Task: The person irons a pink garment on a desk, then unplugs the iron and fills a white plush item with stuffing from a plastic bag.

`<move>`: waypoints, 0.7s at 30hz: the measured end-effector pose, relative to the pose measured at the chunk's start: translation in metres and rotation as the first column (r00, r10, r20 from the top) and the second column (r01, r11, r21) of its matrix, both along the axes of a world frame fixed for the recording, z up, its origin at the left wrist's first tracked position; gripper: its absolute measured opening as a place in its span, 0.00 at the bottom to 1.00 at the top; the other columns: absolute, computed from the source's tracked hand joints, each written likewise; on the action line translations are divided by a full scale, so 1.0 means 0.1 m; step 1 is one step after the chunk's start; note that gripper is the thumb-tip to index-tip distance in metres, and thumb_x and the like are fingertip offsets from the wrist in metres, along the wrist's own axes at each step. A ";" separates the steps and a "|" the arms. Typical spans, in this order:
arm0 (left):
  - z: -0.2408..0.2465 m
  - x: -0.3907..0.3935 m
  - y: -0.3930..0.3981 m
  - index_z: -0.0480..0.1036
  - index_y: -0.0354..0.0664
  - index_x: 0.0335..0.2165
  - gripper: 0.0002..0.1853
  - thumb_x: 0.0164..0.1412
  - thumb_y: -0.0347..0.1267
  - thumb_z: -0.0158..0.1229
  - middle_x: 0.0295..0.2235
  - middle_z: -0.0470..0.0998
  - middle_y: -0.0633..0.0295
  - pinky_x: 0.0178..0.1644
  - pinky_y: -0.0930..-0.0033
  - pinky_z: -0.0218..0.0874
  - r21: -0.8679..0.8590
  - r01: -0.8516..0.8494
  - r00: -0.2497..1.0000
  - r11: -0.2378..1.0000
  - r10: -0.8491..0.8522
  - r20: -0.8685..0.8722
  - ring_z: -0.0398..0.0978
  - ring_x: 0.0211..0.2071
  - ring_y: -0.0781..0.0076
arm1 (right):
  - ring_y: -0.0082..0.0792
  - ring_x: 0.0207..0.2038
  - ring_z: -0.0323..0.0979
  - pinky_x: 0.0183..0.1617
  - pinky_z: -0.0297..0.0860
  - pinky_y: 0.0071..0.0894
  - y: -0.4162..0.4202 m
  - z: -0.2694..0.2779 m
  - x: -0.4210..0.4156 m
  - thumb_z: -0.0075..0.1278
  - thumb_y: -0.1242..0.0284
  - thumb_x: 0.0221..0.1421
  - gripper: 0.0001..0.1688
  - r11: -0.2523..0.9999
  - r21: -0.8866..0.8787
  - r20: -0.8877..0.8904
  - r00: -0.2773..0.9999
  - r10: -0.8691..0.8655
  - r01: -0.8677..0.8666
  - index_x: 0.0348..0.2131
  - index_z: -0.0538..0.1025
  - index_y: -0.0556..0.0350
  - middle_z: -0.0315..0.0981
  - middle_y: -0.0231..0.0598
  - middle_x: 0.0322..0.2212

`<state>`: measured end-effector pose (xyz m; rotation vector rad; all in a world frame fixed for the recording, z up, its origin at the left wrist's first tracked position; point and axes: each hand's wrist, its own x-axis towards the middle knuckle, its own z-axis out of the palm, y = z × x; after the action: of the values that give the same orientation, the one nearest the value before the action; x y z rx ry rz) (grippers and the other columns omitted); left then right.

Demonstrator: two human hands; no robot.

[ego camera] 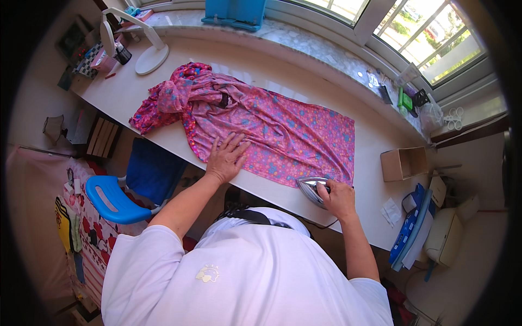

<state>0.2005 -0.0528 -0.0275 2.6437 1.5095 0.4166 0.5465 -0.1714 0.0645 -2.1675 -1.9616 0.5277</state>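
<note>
A pink floral garment point(281, 126) lies across the white table point(367, 203), smooth at its right end and bunched at its left, with creases running lengthwise. My left hand point(228, 157) rests flat on its near edge, fingers spread, holding nothing. At the garment's near right corner, my right hand point(339, 197) grips the handle of a clothes iron point(310, 189). The iron's pointed tip faces left and touches the cloth's edge, while its rear part is over the bare tabletop. A dark cord hangs near the table's front edge.
A white desk lamp point(151, 59) stands at the back left. An open cardboard box point(403, 164), a crumpled tissue point(391, 212) and blue packages point(410, 224) are at the right. The marble windowsill point(310, 45) bears a blue bin point(234, 14). A blue chair point(118, 199) is at the near left.
</note>
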 end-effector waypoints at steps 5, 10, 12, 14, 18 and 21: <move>-0.01 -0.01 0.00 0.68 0.62 0.56 0.25 0.59 0.44 0.52 0.62 0.61 0.70 0.67 0.44 0.38 -0.014 -0.004 1.000 1.000 0.004 -0.005 0.54 0.64 0.65 | 0.50 0.24 0.74 0.31 0.69 0.47 -0.05 0.00 0.16 0.49 0.52 0.54 0.26 1.000 0.014 0.018 1.000 -0.024 0.024 0.21 0.76 0.57 0.74 0.49 0.18; 0.00 0.00 0.00 0.68 0.62 0.56 0.25 0.60 0.44 0.52 0.62 0.60 0.70 0.67 0.44 0.37 -0.017 -0.005 1.000 1.000 0.005 -0.009 0.54 0.64 0.65 | 0.51 0.24 0.74 0.31 0.69 0.48 -0.10 0.00 0.32 0.50 0.53 0.53 0.25 0.999 0.020 0.020 0.999 -0.047 0.047 0.20 0.76 0.57 0.74 0.50 0.18; 0.01 0.00 0.00 0.68 0.62 0.56 0.25 0.60 0.44 0.52 0.63 0.60 0.70 0.67 0.44 0.37 -0.022 -0.006 1.000 1.000 0.005 -0.012 0.53 0.65 0.66 | 0.51 0.24 0.74 0.32 0.69 0.48 -0.11 0.02 0.37 0.50 0.53 0.53 0.25 0.999 0.016 0.022 0.998 -0.052 0.051 0.20 0.76 0.57 0.74 0.50 0.18; 0.02 0.00 0.00 0.67 0.62 0.57 0.25 0.60 0.44 0.52 0.63 0.60 0.70 0.67 0.44 0.37 -0.028 -0.004 1.000 1.000 0.004 -0.015 0.53 0.65 0.66 | 0.52 0.24 0.74 0.32 0.69 0.48 -0.13 0.00 0.43 0.50 0.53 0.53 0.25 0.998 0.020 0.013 0.998 -0.054 0.054 0.20 0.76 0.57 0.74 0.50 0.18; 0.01 0.00 0.00 0.67 0.61 0.57 0.26 0.60 0.44 0.52 0.63 0.60 0.70 0.67 0.44 0.37 -0.039 -0.007 1.000 0.999 0.006 -0.018 0.53 0.65 0.66 | 0.52 0.25 0.74 0.32 0.69 0.48 -0.15 0.04 0.47 0.50 0.53 0.53 0.24 0.998 0.002 0.019 0.998 -0.057 0.057 0.21 0.77 0.56 0.74 0.50 0.19; 0.00 0.00 0.01 0.67 0.61 0.57 0.26 0.60 0.44 0.52 0.63 0.60 0.70 0.67 0.45 0.36 -0.042 -0.006 1.000 0.999 0.005 -0.019 0.53 0.65 0.66 | 0.52 0.25 0.75 0.32 0.70 0.48 -0.16 0.02 0.50 0.50 0.53 0.52 0.24 0.999 0.027 0.016 0.999 -0.046 0.046 0.21 0.77 0.56 0.75 0.51 0.19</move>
<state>0.2003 -0.0523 -0.0274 2.6196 1.5138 0.3570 0.5966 -0.1871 0.0663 -2.2020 -1.9105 0.4754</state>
